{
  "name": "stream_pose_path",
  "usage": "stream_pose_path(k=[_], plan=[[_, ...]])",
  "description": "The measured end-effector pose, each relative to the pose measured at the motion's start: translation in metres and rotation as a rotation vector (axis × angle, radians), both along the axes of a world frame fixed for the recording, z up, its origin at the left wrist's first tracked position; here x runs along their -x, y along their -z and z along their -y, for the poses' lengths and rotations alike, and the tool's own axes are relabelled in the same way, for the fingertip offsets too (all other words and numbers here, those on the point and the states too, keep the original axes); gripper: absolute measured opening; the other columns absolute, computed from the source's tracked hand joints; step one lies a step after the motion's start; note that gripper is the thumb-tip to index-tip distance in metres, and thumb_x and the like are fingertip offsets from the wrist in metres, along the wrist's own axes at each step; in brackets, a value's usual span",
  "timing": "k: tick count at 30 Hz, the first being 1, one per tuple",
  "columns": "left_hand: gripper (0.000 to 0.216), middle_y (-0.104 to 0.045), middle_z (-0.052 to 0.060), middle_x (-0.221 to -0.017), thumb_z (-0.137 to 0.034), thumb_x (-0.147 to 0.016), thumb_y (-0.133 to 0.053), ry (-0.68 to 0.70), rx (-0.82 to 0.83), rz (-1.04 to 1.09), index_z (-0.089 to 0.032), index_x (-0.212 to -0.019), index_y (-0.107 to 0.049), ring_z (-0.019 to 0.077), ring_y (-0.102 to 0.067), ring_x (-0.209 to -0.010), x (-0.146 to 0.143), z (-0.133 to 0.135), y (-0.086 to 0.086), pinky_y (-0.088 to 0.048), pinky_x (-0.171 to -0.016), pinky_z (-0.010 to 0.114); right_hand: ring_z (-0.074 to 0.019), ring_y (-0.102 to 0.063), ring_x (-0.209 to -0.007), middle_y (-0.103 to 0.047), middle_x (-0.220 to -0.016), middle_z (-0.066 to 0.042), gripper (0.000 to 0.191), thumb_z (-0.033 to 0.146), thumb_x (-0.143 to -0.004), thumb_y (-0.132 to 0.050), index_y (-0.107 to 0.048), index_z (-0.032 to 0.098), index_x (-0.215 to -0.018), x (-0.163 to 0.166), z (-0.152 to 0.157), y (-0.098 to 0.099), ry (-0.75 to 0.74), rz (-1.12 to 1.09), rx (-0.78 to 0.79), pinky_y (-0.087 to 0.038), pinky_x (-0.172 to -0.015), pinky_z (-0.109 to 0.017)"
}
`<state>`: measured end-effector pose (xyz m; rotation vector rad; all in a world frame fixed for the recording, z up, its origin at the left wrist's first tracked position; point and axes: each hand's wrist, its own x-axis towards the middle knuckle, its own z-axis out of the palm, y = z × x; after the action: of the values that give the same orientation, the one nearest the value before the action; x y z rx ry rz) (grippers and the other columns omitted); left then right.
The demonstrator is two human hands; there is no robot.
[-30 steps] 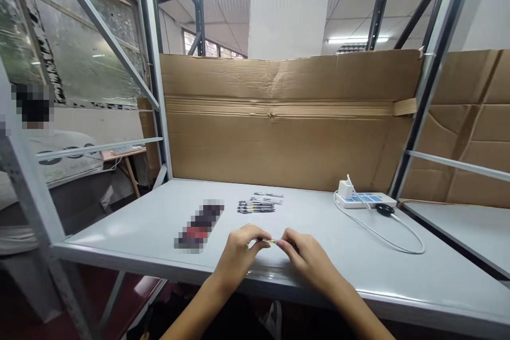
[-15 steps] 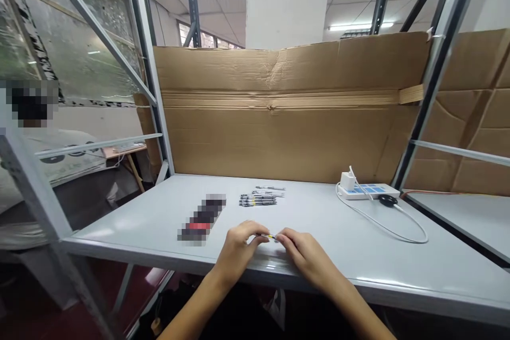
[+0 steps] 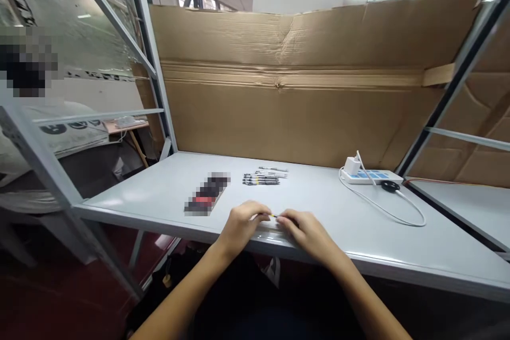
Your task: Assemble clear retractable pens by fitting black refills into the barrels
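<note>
the left hand (image 3: 242,224) and right hand (image 3: 307,229) have been drawn closer together, so less of the pen (image 3: 273,216) is left showing between them. the view has been tipped downward.

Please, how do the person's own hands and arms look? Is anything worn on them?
The left hand and right hand are bare: no gloves, and no ring shows. The left forearm and right forearm are bare too, with no sleeve, watch or band in view.
</note>
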<state>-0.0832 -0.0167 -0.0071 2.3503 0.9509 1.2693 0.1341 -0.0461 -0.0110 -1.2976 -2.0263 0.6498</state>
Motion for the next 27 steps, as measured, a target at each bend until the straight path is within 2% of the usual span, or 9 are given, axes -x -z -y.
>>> stream_pose_path(k=[1, 3, 4, 9, 18, 22, 25, 27], plan=[[0.012, -0.08, 0.002, -0.094, -0.018, -0.092, -0.065, -0.015, 0.033, 0.01, -0.022, -0.091, -0.076, 0.0192, -0.075, -0.089, 0.001, -0.002, -0.001, -0.059, -0.086, 0.031, -0.0248, -0.071, -0.09, -0.078, -0.102, -0.007, 0.029, 0.043, -0.099, -0.054, -0.07, 0.024, -0.114, -0.005, -0.001, 0.0, 0.006, -0.067, 0.007, -0.05, -0.082, -0.038], [0.013, -0.08, 0.002, -0.1, -0.017, -0.089, -0.067, -0.037, 0.101, 0.017, -0.022, -0.095, -0.077, 0.0203, -0.075, -0.094, 0.004, -0.006, -0.002, -0.058, -0.09, 0.032, -0.0249, -0.072, -0.09, -0.078, -0.103, -0.007, 0.047, 0.041, -0.089, -0.068, -0.062, 0.024, -0.133, -0.018, -0.003, 0.001, 0.049, -0.155, 0.035, -0.053, -0.083, -0.038], [0.014, -0.08, 0.002, -0.101, -0.016, -0.088, -0.068, -0.041, 0.132, 0.013, -0.022, -0.096, -0.078, 0.0208, -0.075, -0.095, 0.005, -0.008, -0.002, -0.058, -0.091, 0.032, -0.0251, -0.072, -0.09, -0.078, -0.102, -0.008, 0.051, 0.039, -0.086, -0.071, -0.061, 0.023, -0.134, -0.025, -0.004, 0.001, 0.06, -0.178, 0.058, -0.054, -0.082, -0.038], [0.019, -0.08, 0.004, -0.103, -0.016, -0.087, -0.066, -0.046, 0.217, -0.018, -0.022, -0.098, -0.08, 0.0218, -0.073, -0.096, 0.003, -0.012, -0.001, -0.056, -0.093, 0.035, -0.0254, -0.074, -0.094, -0.08, -0.101, -0.009, 0.034, 0.038, -0.086, -0.071, -0.069, 0.022, -0.116, -0.05, -0.005, 0.003, 0.031, -0.228, 0.134, -0.056, -0.083, -0.038], [0.017, -0.079, 0.005, -0.106, -0.02, -0.087, -0.065, -0.043, 0.253, 0.012, -0.023, -0.094, -0.08, 0.0243, -0.071, -0.101, 0.0, -0.008, -0.004, -0.053, -0.099, 0.04, -0.0231, -0.072, -0.087, -0.08, -0.1, -0.006, 0.03, 0.033, -0.087, -0.069, -0.071, 0.023, -0.115, -0.048, -0.007, 0.005, 0.036, -0.174, 0.046, -0.055, -0.079, -0.037], [0.014, -0.08, 0.006, -0.106, -0.028, -0.084, -0.073, 0.016, 0.327, 0.052, -0.022, -0.095, -0.08, 0.0259, -0.072, -0.103, 0.0, -0.008, -0.006, -0.053, -0.102, 0.043, -0.0242, -0.071, -0.087, -0.079, -0.105, -0.007, 0.029, 0.039, -0.088, -0.071, -0.076, 0.024, -0.113, -0.048, -0.005, 0.004, 0.033, -0.116, 0.014, -0.055, -0.078, -0.038], [0.028, -0.081, 0.008, -0.105, -0.04, -0.081, -0.079, 0.099, 0.448, 0.098, -0.019, -0.099, -0.08, 0.0267, -0.075, -0.101, 0.004, -0.009, -0.007, -0.057, -0.099, 0.042, -0.0254, -0.071, -0.098, -0.079, -0.11, -0.007, 0.023, 0.039, -0.093, -0.067, -0.079, 0.026, -0.107, -0.048, -0.005, 0.005, 0.002, -0.076, -0.008, -0.054, -0.088, -0.039], [0.042, -0.08, 0.011, -0.112, -0.053, -0.084, -0.074, 0.18, 0.548, 0.132, -0.017, -0.104, -0.08, 0.0274, -0.076, -0.103, 0.009, -0.01, -0.009, -0.06, -0.097, 0.042, -0.0257, -0.07, -0.103, -0.078, -0.111, -0.007, 0.023, 0.038, -0.096, -0.063, -0.079, 0.025, -0.107, -0.048, -0.006, 0.007, -0.009, -0.061, -0.022, -0.053, -0.092, -0.04]])
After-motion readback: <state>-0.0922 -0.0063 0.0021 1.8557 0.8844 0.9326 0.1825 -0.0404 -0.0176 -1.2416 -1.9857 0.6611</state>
